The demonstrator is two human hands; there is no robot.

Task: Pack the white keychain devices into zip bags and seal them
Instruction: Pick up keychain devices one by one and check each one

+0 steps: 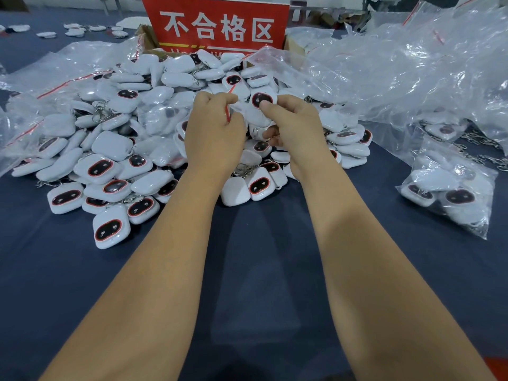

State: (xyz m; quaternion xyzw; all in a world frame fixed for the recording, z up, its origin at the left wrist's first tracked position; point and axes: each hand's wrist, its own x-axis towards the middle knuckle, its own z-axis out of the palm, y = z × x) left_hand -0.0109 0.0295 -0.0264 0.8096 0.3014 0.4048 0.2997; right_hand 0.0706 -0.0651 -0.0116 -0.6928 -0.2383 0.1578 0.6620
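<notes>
A big heap of white keychain devices [110, 149] with dark red-rimmed oval faces covers the middle of the dark blue table [261, 257]. Above the heap my left hand [213, 133] pinches the red-striped mouth of a small clear zip bag [242, 111]. My right hand [294, 127] holds a white device [261, 99] by its face, thumb on top, right at the bag's mouth. Its keyring hangs below, mostly hidden between my hands.
A red sign with white characters [217, 26] stands on a cardboard box behind the heap. Loose clear zip bags [412, 64] pile up at the right and far left. A filled bag of devices [448, 188] lies at the right. Metal chains [478, 149] lie nearby.
</notes>
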